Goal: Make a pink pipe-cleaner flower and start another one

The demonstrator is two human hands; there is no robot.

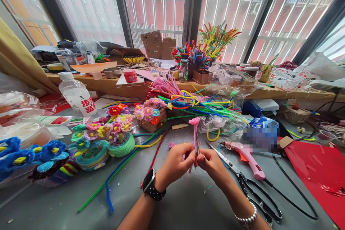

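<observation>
A pink pipe-cleaner flower (194, 121) stands upright in front of me, its fuzzy stem pinched between the fingers of my left hand (179, 160). My right hand (211, 165) is closed on a slim metal tool that looks like tweezers (198, 144), tips pointing up along the stem. Both hands meet fingertip to fingertip over the grey table (185, 201). Just right of them lie large scissors (231, 167) with black handles and a pink glue gun (249, 158). Pink fuzzy bits partly show behind my left fingers.
Finished pipe-cleaner flowers in small pots (121, 143) crowd the left, near a water bottle (77, 95). Loose pipe cleaners (194, 102) pile up ahead. Red sheets (315, 172) lie right, beside the glue gun's cord (293, 196). A cluttered wooden ledge (167, 88) runs below the windows.
</observation>
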